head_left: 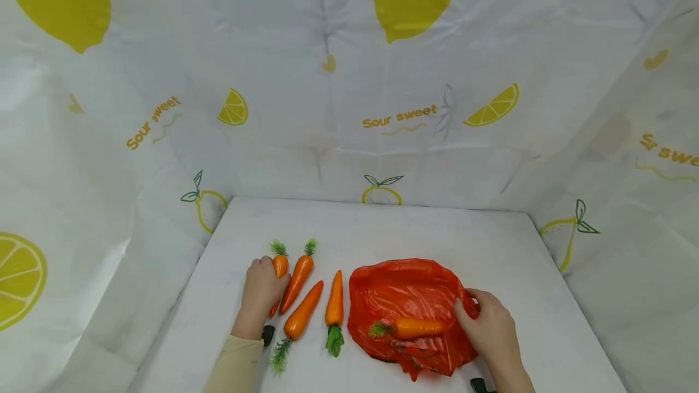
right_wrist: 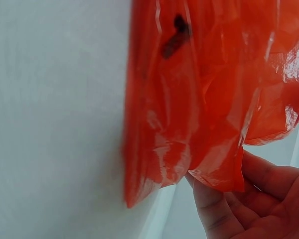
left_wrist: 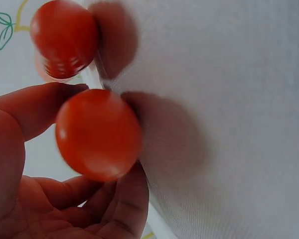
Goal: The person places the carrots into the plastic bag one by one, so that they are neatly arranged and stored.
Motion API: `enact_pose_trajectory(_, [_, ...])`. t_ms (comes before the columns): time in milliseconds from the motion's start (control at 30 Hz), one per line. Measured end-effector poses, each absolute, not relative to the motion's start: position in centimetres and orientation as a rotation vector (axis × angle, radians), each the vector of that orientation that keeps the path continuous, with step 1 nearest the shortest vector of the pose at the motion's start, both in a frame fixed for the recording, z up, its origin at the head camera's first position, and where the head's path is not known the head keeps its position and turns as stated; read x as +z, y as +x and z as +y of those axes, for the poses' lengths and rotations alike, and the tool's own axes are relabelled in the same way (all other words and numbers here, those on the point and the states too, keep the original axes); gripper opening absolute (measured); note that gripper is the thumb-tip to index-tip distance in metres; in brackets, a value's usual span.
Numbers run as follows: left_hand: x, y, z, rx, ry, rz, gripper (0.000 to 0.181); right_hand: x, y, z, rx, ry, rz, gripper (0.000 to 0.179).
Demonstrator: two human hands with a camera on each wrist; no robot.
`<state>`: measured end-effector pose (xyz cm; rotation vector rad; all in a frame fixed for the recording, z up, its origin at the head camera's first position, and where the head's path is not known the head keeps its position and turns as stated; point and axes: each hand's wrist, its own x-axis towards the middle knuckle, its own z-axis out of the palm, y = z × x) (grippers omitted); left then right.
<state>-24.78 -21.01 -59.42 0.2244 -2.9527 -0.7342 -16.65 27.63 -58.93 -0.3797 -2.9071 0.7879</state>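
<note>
At the left of the table my left hand (head_left: 264,287) grips an orange toy carrot (head_left: 280,266) with a green tuft. In the left wrist view the thumb and fingers close around the tip of this carrot (left_wrist: 98,134). My right hand (head_left: 491,323) pinches the right edge of a red plastic bag (head_left: 404,287), which lies spread and crumpled. Thumb and fingers hold the bag's edge (right_wrist: 219,177) in the right wrist view. Another carrot (head_left: 419,327) lies on its side at the bag's opening, its tuft to the left.
Three loose carrots lie between the left hand and the bag: one beside the held carrot (head_left: 297,284), one slanted nearer (head_left: 304,311), one with broad leaves (head_left: 335,305). Lemon-printed sheeting (head_left: 306,156) walls the white table (head_left: 393,229) at the back and sides.
</note>
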Motion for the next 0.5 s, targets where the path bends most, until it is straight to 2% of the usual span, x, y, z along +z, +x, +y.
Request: enact_pose_trajectory(500, [-59.55, -24.59, -21.18, -0.762, 0.213, -2.974, 0.043, -58.82, -16.74, 27.52, 0.780, -0.390, -2.915, 0.060])
